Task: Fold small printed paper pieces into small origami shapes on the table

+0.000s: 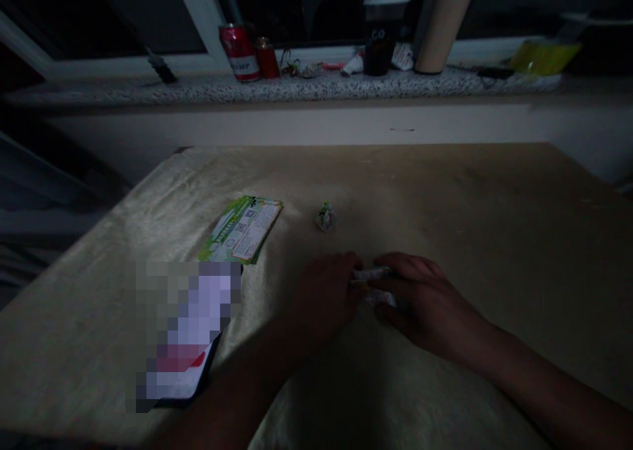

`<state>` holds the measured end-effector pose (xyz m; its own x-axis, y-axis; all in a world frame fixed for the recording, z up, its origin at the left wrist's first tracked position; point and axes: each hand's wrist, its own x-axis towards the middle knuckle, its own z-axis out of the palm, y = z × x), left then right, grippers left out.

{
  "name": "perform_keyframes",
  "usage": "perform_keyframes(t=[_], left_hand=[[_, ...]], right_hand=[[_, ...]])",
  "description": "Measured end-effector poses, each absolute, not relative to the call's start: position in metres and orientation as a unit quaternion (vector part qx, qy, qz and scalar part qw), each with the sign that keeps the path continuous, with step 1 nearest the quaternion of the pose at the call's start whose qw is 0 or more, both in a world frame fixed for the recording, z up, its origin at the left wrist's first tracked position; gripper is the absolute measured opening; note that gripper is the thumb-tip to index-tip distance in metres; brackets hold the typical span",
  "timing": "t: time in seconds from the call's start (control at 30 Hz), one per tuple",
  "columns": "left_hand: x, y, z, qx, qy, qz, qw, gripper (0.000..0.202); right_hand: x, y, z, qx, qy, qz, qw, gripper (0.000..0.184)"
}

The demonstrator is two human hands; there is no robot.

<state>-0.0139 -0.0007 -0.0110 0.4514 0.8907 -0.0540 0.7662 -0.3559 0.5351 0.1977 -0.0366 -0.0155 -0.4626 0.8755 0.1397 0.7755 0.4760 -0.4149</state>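
Note:
Over the middle of the table, my two hands meet around small white printed pieces [380, 297], possibly folded paper or card; their exact kind is too dim to make out. My left hand [326, 285] has its fingers closed on their left ends. From the right, my right hand [420, 298] grips them between thumb and fingers, with the fingertips partly hiding them. Just beyond my hands lies a small crumpled green and white piece [326, 218]. To the left is a stack of green and white printed cards [247, 229].
A phone [198, 331] with a lit, blurred-out screen lies left of my left forearm on the cloth-covered table [494, 239]. Along the windowsill [306, 92] stand a red can [240, 53], a red lighter-like item [267, 59], a dark cup [380, 37] and a cardboard tube [442, 24].

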Motion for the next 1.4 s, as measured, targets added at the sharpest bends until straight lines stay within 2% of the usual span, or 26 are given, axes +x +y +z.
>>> perform_keyframes(t=[0.27, 0.4, 0.5, 1.4], left_hand=[[-0.019, 0.010, -0.014, 0.763, 0.519, 0.163, 0.349, 0.020], [-0.019, 0.014, -0.015, 0.725, 0.540, 0.176, 0.390, 0.030], [-0.016, 0.013, -0.014, 0.719, 0.558, 0.172, 0.379, 0.035], [-0.019, 0.006, -0.007, 0.740, 0.578, 0.147, 0.311, 0.021]], right_hand=[[0.197, -0.037, -0.016, -0.491, -0.840, 0.151, 0.172, 0.038], [0.197, -0.037, -0.015, -0.491, -0.840, 0.156, 0.172, 0.037], [0.197, -0.037, -0.015, -0.490, -0.839, 0.157, 0.177, 0.037], [0.197, -0.036, -0.016, -0.488, -0.841, 0.151, 0.177, 0.038]])
